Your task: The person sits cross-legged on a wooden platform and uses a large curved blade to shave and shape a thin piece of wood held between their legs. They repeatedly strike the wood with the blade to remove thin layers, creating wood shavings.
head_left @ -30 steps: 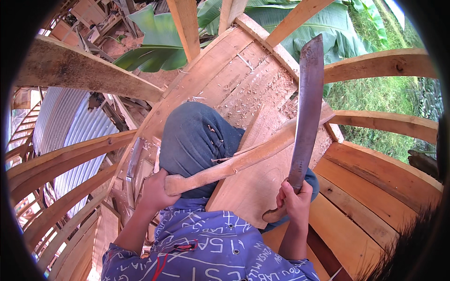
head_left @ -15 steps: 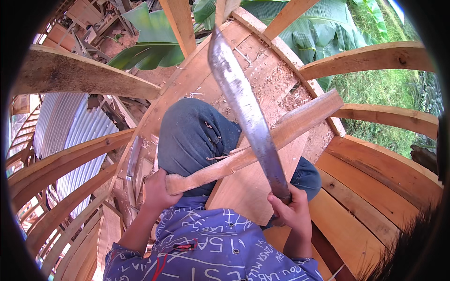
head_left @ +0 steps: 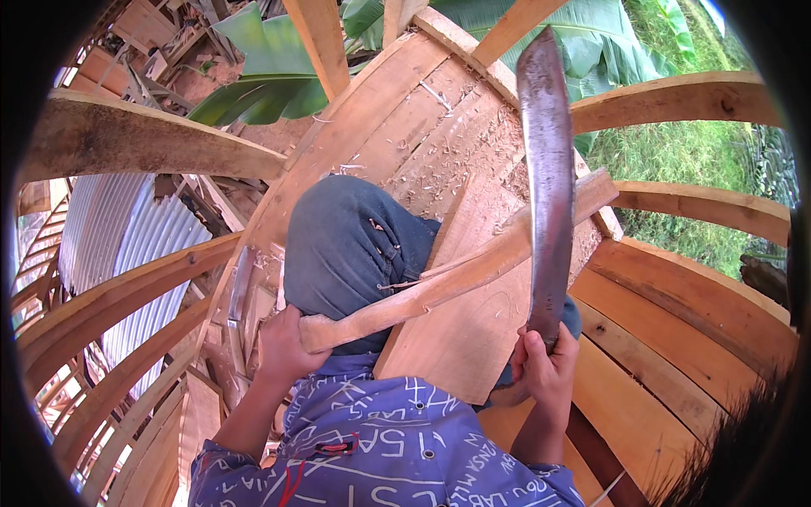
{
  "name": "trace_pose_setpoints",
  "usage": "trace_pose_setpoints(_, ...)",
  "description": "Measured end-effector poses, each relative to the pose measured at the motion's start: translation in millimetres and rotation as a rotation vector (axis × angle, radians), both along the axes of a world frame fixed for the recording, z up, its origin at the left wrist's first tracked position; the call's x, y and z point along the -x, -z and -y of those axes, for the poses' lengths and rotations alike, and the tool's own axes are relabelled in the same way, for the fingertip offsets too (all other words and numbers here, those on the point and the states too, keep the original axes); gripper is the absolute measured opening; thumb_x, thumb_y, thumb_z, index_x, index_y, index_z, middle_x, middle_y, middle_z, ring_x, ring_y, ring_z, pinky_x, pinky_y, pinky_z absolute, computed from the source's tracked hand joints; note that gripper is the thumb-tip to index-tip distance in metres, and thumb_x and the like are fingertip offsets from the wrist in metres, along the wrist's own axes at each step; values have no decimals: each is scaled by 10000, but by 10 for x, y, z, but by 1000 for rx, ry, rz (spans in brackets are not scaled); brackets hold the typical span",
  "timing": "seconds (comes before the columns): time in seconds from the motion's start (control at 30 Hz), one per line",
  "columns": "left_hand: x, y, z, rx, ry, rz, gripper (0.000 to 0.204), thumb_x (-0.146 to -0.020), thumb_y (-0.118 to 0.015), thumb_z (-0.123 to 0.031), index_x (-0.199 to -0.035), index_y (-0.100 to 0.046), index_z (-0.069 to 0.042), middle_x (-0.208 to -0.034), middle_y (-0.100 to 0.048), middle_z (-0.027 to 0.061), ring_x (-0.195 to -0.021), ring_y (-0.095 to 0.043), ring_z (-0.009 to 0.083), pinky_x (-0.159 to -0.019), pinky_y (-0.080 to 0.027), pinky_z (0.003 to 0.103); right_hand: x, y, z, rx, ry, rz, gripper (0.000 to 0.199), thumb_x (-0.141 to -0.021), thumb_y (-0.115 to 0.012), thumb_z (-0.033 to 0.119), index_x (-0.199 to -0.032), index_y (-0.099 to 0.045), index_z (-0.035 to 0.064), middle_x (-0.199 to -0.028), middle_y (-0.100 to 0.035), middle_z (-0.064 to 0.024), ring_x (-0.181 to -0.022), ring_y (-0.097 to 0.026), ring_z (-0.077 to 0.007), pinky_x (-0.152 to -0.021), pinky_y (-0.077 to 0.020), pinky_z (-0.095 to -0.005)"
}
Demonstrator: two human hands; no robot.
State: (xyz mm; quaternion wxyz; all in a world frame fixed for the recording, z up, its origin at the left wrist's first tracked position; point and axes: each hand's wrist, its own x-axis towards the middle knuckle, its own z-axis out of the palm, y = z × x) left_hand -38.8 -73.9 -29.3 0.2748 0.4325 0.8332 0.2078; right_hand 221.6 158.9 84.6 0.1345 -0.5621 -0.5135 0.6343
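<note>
My right hand [head_left: 547, 365] is closed round the lower end of a machete [head_left: 549, 177]. Its long, worn steel blade points up and away, crossing in front of a wooden bar. That roughly carved wooden bar [head_left: 405, 306] slants from lower left to upper right, over a wide plank [head_left: 456, 338] lying beside my raised knee. At the bar's lower left end, my left hand [head_left: 289, 345] is closed, holding it against my leg. A split sliver stands up along the bar's upper edge. The machete's handle is hidden in my fist.
Curved wooden ribs [head_left: 156, 133] rise all round the planked wooden floor [head_left: 397, 110], which is strewn with shavings. Side planks [head_left: 650, 389] lie at right. Outside are corrugated metal sheets [head_left: 139, 253], banana leaves [head_left: 279, 80] and grass. A metal tool [head_left: 243, 283] lies left of my knee.
The machete has swung to the right and now stands more upright, its tip moved from the upper middle to the right. My right hand shifted slightly right; the left hand and the bar stay nearly still.
</note>
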Motion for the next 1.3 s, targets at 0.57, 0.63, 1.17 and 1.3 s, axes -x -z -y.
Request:
trace_pose_setpoints(0.57, 15, 102, 69, -2, -19, 35, 543, -493, -828, -268, -861, -505, -35, -745, -569, 165, -712, -594, 370, -636, -476, 438, -63, 28, 29, -41, -53, 20, 113, -931, -589, 87, -892, -544, -8, -589, -522, -1, -441, -489, -61, -398, -360, -217)
trace_pose_setpoints(0.63, 28, 99, 72, 18, -22, 43, 537, -496, -825, -265, -867, -511, -37, -751, -574, 164, -715, -599, 368, -638, -478, 437, -63, 64, -3, -30, -80, 91, 111, -930, -590, 84, -893, -541, -9, -590, -518, 0, -442, -490, -61, -397, -362, -219)
trace_pose_setpoints(1.17, 7, -6, 5, -5, -72, 90, 496, -537, -795, -255, -896, -529, -39, -763, -596, 161, -719, -614, 378, -647, -492, 425, -117, 47, -86, 2, -21, 47, 107, -921, -602, 75, -904, -544, -13, -579, -513, 1, -423, -473, -64, -387, -362, -224)
trace_pose_setpoints(1.3, -5, 68, 28, 1, -77, 85, 496, -539, -793, -259, -904, -534, -45, -771, -602, 159, -733, -622, 378, -648, -498, 426, -74, 53, -33, -12, 69, -39, 97, -922, -596, 65, -904, -536, -9, -583, -517, -8, -428, -480, -67, -388, -367, -224)
